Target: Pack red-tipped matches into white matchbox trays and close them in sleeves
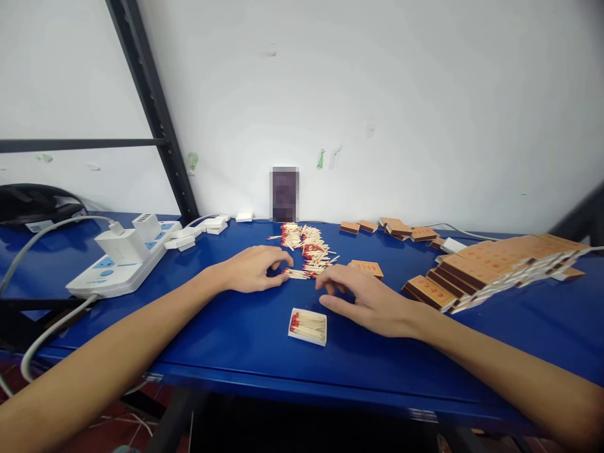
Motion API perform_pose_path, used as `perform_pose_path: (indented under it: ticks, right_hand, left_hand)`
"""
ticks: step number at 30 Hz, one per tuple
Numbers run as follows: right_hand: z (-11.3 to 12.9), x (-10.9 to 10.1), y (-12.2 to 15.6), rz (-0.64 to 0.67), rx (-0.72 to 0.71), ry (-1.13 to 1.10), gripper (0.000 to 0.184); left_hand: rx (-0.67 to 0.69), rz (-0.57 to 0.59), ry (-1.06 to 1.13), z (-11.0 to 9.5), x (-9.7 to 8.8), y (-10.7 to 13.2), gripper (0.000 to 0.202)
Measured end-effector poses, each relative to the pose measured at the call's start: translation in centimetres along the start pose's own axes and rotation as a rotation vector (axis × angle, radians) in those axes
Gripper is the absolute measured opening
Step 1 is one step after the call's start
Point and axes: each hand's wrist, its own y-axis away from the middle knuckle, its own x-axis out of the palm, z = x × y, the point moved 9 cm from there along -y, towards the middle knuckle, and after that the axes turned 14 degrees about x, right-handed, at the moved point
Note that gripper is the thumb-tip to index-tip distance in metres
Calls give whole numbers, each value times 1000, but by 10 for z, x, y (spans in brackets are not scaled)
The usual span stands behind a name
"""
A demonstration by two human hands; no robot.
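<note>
Red-tipped matches (317, 251) lie in a loose heap on the blue table, with a small row of them at its near end. At the left end of that row is my left hand (255, 267), its thumb and forefinger curved and apart with nothing seen between them. Over the row's right end, my right hand (365, 299) has bent fingers and a thumb held away from them; I see nothing in it. A white matchbox tray (307, 340) with several matches inside sits nearer to me, between the hands. Behind my right hand lies an orange matchbox sleeve (368, 269), partly hidden.
Stacked orange matchboxes (491, 261) spread over the right side, with more matchboxes (399, 226) along the wall. White trays (214, 225) lie at the back left. A power strip (113, 277) with plugs and cables stands at left. A pixelated dark rectangle (284, 194) is at the wall.
</note>
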Motion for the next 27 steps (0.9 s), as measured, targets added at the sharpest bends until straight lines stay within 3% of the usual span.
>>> perform_pose_path:
  ticks: [4, 8, 18, 27]
  right_hand:
    - [-11, 4, -9, -47, 49, 104, 16]
    - [-16, 12, -13, -76, 56, 181, 26]
    - [-11, 12, -13, -67, 35, 183, 31]
    - [-8, 13, -10, -69, -20, 139, 33]
  left_hand:
    - [23, 0, 33, -3, 1, -2, 19]
    - [28, -4, 56, -8, 1, -3, 17]
    - [59, -4, 157, -24, 0, -7, 18]
    - [-3, -8, 273, -8, 5, -4, 26]
